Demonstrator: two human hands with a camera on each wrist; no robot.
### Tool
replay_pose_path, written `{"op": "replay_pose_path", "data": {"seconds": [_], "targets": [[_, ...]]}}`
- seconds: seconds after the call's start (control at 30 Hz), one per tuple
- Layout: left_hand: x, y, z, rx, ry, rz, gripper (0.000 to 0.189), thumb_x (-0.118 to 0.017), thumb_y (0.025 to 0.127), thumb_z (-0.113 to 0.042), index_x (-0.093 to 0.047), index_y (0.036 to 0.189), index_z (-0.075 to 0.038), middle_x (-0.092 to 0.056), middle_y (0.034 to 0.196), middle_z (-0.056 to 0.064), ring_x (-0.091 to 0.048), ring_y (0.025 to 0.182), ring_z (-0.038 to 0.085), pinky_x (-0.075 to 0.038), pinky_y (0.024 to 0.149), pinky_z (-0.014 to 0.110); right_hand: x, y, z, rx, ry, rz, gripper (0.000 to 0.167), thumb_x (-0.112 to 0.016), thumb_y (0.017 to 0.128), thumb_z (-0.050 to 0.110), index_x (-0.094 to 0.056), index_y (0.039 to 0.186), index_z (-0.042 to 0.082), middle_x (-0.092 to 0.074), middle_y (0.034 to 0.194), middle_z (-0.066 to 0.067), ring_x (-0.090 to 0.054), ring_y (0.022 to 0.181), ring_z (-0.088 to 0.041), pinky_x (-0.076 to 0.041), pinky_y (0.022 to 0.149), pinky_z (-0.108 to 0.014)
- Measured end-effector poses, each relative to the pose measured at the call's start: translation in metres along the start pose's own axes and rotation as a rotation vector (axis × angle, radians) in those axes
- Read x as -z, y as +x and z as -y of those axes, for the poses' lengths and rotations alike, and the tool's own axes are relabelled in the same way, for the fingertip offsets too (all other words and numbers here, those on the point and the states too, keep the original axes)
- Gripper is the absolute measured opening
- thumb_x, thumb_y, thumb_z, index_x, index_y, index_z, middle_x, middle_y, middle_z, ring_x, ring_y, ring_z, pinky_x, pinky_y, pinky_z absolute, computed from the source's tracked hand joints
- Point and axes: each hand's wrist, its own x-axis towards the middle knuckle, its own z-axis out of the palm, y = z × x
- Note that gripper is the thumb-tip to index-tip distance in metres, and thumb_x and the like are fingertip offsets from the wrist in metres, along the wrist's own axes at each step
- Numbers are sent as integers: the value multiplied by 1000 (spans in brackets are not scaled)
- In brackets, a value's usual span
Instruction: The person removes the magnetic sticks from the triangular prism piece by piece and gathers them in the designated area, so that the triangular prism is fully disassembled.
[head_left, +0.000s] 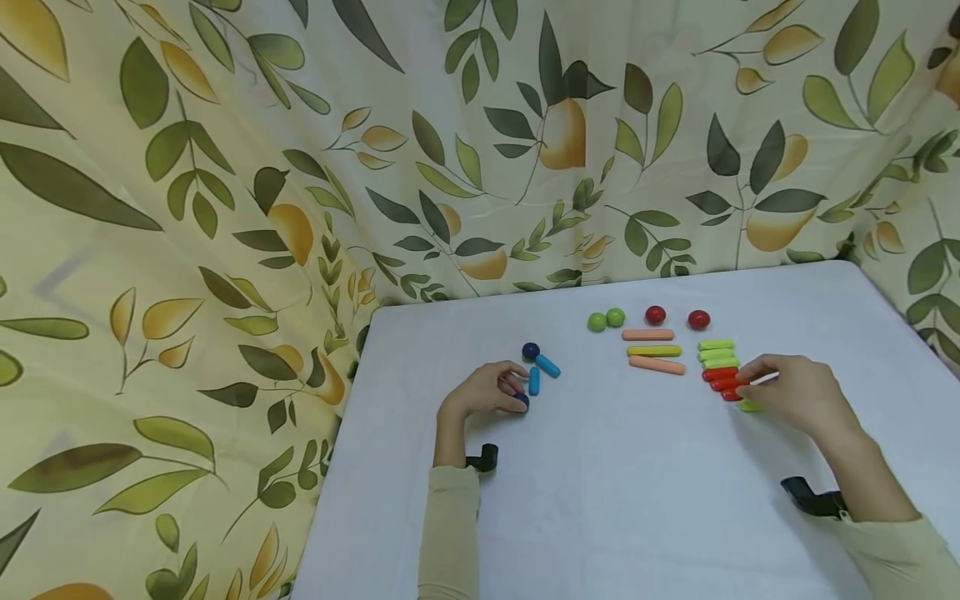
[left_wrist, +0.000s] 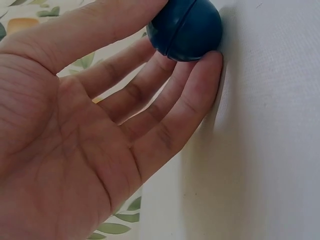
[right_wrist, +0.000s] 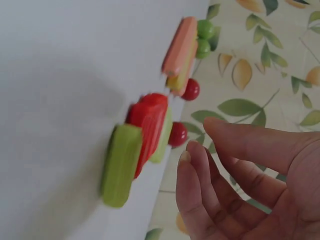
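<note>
My left hand pinches a dark blue ball between thumb and fingers, low at the white tabletop. A seam line runs round the ball in the left wrist view. Just beyond these fingers lie two short blue sticks and a second dark blue ball. My right hand hovers by a column of sticks, its fingers loosely bent and holding nothing. In that column are several red sticks, with several light green sticks behind them and one light green stick in front, partly covered in the head view.
Farther back lie two peach sticks with a yellow stick between them. Two green balls and two red balls sit near the far edge of the table. Leaf-patterned curtain hangs behind and at the sides.
</note>
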Motion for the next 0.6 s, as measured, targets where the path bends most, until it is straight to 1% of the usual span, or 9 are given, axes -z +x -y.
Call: {"op": "replay_pose_path", "data": {"seconds": [0.07,0.17,0.27,0.37,0.47,0.53,0.6], "targets": [[0,-1,1,1,-1,-4,56,-92,81,-12,-67,131,-12,-72,106,0,-67,98,15,-57,86,30,-3,4,8,9,13,1,24,-77,91,18,-74,107,0,-69,107,-26,-62,88,-37,-46,60,-34],[0,-1,1,4,-8,-8,57,-91,81,-11,-66,132,-12,-71,107,0,-67,98,15,-57,85,29,-8,9,18,27,19,-5,24,-79,91,19,-75,106,1,-69,103,-24,-61,86,-34,-46,58,-31],[-1,0,2,1,-9,-12,60,-92,80,-10,-65,134,-12,-71,108,0,-67,97,14,-56,84,29,-13,14,28,51,25,-3,27,-80,91,22,-75,108,2,-70,97,-19,-60,80,-30,-45,57,-31],[-1,0,2,-5,-10,-18,63,-92,80,-9,-64,136,-11,-70,108,0,-67,96,14,-56,83,29,-19,18,40,101,26,-10,26,-80,91,24,-76,107,3,-73,94,-14,-62,77,-26,-45,58,-31],[-1,1,3,-3,-14,-18,63,-92,79,-9,-64,135,-11,-70,107,0,-67,95,13,-55,83,28,-25,22,52,154,39,-8,25,-81,91,24,-76,106,4,-75,96,-15,-66,83,-29,-47,60,-31],[0,1,3,0,-13,-15,63,-92,79,-8,-64,135,-10,-70,106,0,-67,95,13,-55,84,28,-29,25,60,185,45,-3,26,-83,90,25,-76,105,4,-75,95,-15,-66,87,-33,-47,62,-31],[0,1,3,3,-14,-15,63,-92,79,-8,-64,135,-10,-71,106,0,-67,95,13,-55,85,28,-35,28,69,207,56,1,26,-84,89,25,-77,103,5,-76,94,-13,-68,89,-33,-47,62,-32]]}}
